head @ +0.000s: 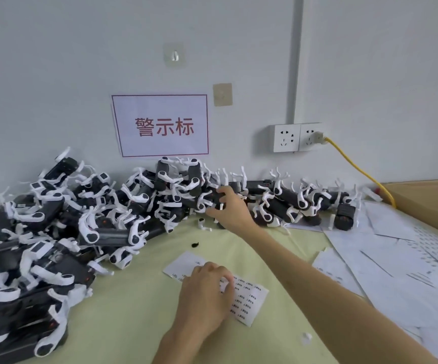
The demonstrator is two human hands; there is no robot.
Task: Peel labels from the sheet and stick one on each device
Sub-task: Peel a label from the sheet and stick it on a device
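Head view: right hand (229, 208) grips 1 device (214, 199) in the pile; left hand (207, 295) pinches at the label sheet (246, 298).

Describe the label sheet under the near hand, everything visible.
The label sheet is a small white paper rectangle lying flat and skewed on the pale green table. Rows of small dark printed labels fill its right part; its far-left end looks mostly bare. The left hand rests on its middle, fingers curled at the labels.
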